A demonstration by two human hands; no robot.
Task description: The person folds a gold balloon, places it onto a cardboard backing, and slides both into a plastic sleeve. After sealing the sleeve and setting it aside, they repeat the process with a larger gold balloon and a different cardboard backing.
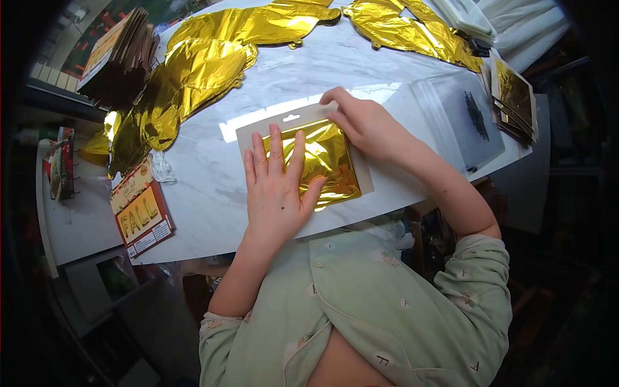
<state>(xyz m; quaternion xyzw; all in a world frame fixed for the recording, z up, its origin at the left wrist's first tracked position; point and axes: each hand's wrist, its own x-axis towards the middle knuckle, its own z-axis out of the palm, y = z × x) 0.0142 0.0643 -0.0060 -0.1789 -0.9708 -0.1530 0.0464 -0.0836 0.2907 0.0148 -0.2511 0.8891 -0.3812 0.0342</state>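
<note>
A flat package (pixel 365 175) with a grey-white border and a hang hole at its top lies on the marble-patterned table (pixel 213 222). Folded gold foil (pixel 329 161) fills its middle. My left hand (pixel 277 193) rests flat on the left part of the package, fingers spread. My right hand (pixel 364 126) is at the package's top right corner, its thumb and index finger curled round that corner. Whether the corner is pinched between them is hard to make out.
Gold foil balloons (pixel 213 64) lie along the far and left edges. A stack of cards (pixel 116 58) stands back left. A FALL card (pixel 142 213) lies front left beside white string (pixel 162 169). Clear plastic bags (pixel 451 122) and foil packages (pixel 514 97) are at the right.
</note>
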